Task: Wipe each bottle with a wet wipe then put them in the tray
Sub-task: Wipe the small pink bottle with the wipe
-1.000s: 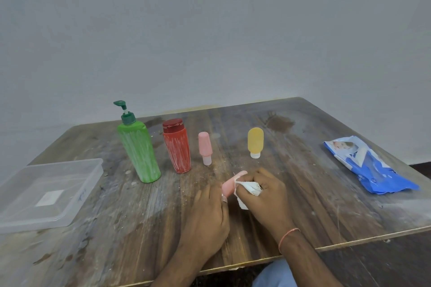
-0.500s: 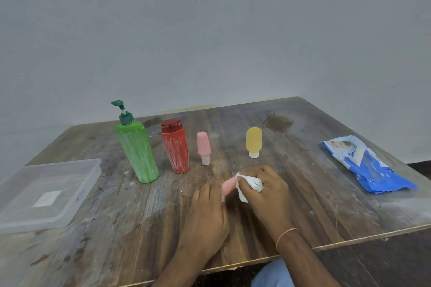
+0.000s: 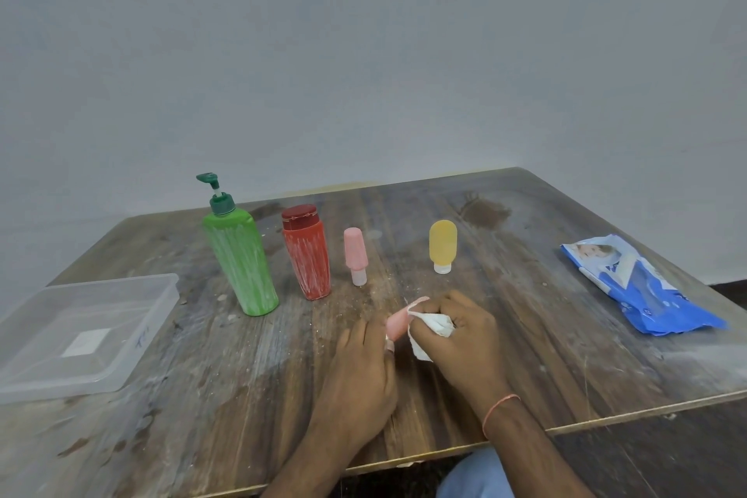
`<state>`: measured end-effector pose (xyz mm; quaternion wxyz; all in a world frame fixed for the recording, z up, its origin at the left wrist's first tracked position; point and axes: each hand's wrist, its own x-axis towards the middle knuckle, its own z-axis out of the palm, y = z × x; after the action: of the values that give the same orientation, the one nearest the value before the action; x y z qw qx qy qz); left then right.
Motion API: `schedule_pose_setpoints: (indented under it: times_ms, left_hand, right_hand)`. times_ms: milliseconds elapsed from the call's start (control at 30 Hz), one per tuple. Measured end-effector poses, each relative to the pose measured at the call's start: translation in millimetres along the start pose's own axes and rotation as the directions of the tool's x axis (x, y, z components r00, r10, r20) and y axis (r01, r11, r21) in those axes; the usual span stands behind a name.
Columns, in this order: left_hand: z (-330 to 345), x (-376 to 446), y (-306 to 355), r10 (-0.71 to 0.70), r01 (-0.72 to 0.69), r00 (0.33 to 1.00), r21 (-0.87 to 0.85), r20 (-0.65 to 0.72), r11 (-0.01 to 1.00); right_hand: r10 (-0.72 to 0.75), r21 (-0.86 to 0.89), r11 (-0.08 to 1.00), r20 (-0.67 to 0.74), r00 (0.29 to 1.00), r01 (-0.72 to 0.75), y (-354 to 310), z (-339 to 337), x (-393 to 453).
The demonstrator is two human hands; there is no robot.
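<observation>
My left hand (image 3: pixel 361 368) holds a small pink bottle (image 3: pixel 400 321) tilted over the table's middle front. My right hand (image 3: pixel 463 336) grips a crumpled white wet wipe (image 3: pixel 430 329) pressed against that bottle. Further back stand a green pump bottle (image 3: pixel 240 259), a red bottle (image 3: pixel 306 253), a second small pink bottle (image 3: pixel 355 255) and a yellow bottle (image 3: pixel 443 245), the green and red ones streaked with white. A clear plastic tray (image 3: pixel 133 352) sits at the left with nothing in it.
A blue wet-wipe pack (image 3: pixel 642 291) lies at the right of the wooden table (image 3: pixel 226 388). The table's front edge runs just below my wrists. A plain wall rises behind the table.
My right hand has rubbed the wipe a little along the pink bottle. The bottle stays in my left hand at the same place.
</observation>
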<state>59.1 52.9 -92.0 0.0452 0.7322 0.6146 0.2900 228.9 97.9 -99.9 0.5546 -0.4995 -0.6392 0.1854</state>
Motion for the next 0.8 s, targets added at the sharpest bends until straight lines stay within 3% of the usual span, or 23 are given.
schedule_pose_setpoints:
  times_ms: [100, 367, 800]
  left_hand:
    - [0, 1, -2, 0.003, -0.003, 1.000, -0.012, 0.004, 1.000]
    - [1, 1, -4, 0.045, -0.044, 0.998, -0.042, 0.032, 0.998]
    - [2, 6, -16, -0.012, 0.020, 0.999, -0.204, 0.040, 0.979]
  right_hand:
    - [-0.041, -0.032, 0.999, -0.034, 0.999, 0.040, -1, -1, 1]
    - [0.136, -0.035, 0.989, -0.183, 0.974, -0.145, 1, -5, 5]
    - [0.302, 0.044, 0.953, -0.140, 0.943, -0.299, 4, -5, 8]
